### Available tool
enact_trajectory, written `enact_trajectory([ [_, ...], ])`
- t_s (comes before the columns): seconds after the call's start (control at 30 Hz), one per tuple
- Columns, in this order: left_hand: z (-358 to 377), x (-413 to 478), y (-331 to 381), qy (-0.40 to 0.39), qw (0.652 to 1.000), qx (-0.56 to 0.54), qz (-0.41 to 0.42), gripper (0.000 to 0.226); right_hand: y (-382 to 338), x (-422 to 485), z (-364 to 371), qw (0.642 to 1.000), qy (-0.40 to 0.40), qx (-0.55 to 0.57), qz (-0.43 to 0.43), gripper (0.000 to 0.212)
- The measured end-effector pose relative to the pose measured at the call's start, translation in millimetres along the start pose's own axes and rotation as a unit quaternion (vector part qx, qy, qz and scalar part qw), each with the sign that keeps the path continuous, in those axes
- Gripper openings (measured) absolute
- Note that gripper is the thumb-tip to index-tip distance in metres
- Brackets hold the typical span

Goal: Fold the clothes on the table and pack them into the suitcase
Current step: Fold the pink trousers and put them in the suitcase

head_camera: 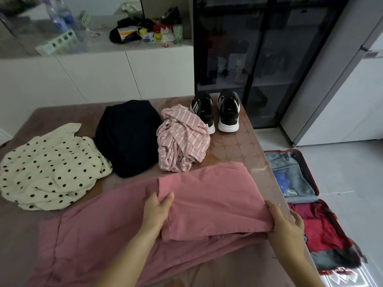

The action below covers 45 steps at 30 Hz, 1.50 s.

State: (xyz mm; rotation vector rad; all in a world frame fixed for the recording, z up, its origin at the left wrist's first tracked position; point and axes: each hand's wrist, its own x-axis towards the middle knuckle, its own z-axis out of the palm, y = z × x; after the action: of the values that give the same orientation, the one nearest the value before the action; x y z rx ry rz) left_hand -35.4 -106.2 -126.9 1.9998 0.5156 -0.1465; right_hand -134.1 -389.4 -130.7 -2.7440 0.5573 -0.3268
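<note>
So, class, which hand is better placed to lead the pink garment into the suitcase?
Probably the right hand: it holds the pink garment at the table edge beside the open suitcase; the left hand pinches the fold farther away.

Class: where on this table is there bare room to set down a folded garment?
Free: table between striped pink garment, sneakers and right edge; far left corner behind the polka-dot garment. Crowded: near half, under the plain pink garment.
</note>
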Motion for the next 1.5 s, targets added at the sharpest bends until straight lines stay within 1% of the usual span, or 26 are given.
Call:
enact_trajectory([
  [0.07,6,-1,-14,-0.015,0.999,0.050,-0.016,0.031,16,-2,11,0.998,-0.058,-0.033,0.022,0.056],
  [0.13,6,-2,-23,-0.018,0.997,0.075,-0.003,0.034,25,-3,16,0.994,-0.094,-0.053,0.022,0.057],
  [0.23,0,-2,-21,0.006,0.998,0.058,0.033,0.035,30,-3,14,0.990,-0.103,-0.094,-0.021,0.052],
  [0.33,-5,-1,-15,0.024,0.996,0.069,0.056,0.041,27,-4,14,0.986,-0.121,-0.117,-0.013,0.051],
  [0.37,-5,0,-13,0.021,0.995,0.079,0.062,0.041,27,-3,16,0.986,-0.120,-0.116,-0.006,0.054],
  [0.43,-8,0,-9,0.024,0.994,0.084,0.066,0.041,25,3,11,0.992,-0.101,-0.079,0.007,0.069],
  [0.5,-10,0,-4,0.032,0.995,0.055,0.074,0.042,15,13,-5,0.996,-0.056,0.011,0.072,0.072],
  [0.57,-7,-2,-1,0.026,0.997,0.008,0.068,0.041,0,22,-24,0.972,-0.039,0.155,0.172,0.061],
  [0.6,-4,-4,-2,0.016,0.998,-0.008,0.056,0.040,-3,26,-27,0.947,-0.047,0.232,0.218,0.051],
  [0.63,0,-6,-4,0.003,0.999,-0.018,0.039,0.037,-4,27,-28,0.931,-0.059,0.271,0.239,0.044],
  [0.67,4,-6,-7,-0.012,0.999,-0.021,0.023,0.034,-3,26,-26,0.934,-0.074,0.259,0.233,0.042],
  [0.7,7,-6,-13,-0.028,1.000,-0.008,0.004,0.030,1,25,-21,0.953,-0.086,0.207,0.206,0.044],
  [0.77,9,-6,-23,-0.063,0.996,0.064,-0.026,0.026,19,18,-4,0.983,-0.114,0.051,0.131,0.044],
  [0.8,7,-7,-25,-0.074,0.991,0.112,-0.027,0.025,27,16,1,0.988,-0.120,-0.005,0.092,0.045],
  [0.87,1,-10,-20,-0.045,0.978,0.204,0.014,0.034,37,13,0,0.987,-0.141,-0.049,0.059,0.047],
  [0.93,1,-11,-3,0.035,0.957,0.257,0.130,0.050,48,13,0,0.989,-0.125,-0.041,0.061,0.045],
  [0.97,6,-9,10,0.057,0.942,0.259,0.207,0.048,53,12,2,0.992,-0.114,-0.039,0.042,0.046],
  [1.0,16,-5,24,0.050,0.926,0.254,0.274,0.040,58,10,4,0.993,-0.107,-0.040,0.015,0.047],
  [1.03,30,1,39,0.018,0.915,0.247,0.318,0.030,63,9,9,0.994,-0.095,-0.042,-0.014,0.047],
  [1.07,47,6,54,-0.028,0.909,0.241,0.338,0.019,66,8,12,0.995,-0.088,-0.042,-0.027,0.047],
  [1.1,67,12,70,-0.074,0.905,0.238,0.345,0.012,68,7,15,0.995,-0.084,-0.039,-0.035,0.046],
  [1.13,88,16,84,-0.111,0.897,0.241,0.353,0.011,68,7,14,0.995,-0.085,-0.031,-0.032,0.045],
  [1.2,130,22,109,-0.160,0.877,0.270,0.365,0.015,67,6,13,0.997,-0.075,-0.022,-0.026,0.044],
  [1.3,178,35,133,-0.220,0.842,0.355,0.341,0.020,65,6,11,0.997,-0.047,-0.018,-0.061,0.045],
  [1.43,214,50,153,-0.269,0.784,0.465,0.312,0.031,71,6,14,0.995,-0.031,-0.019,-0.095,0.042],
  [1.5,225,54,161,-0.283,0.753,0.513,0.300,0.031,77,4,15,0.995,-0.026,-0.039,-0.093,0.032],
])
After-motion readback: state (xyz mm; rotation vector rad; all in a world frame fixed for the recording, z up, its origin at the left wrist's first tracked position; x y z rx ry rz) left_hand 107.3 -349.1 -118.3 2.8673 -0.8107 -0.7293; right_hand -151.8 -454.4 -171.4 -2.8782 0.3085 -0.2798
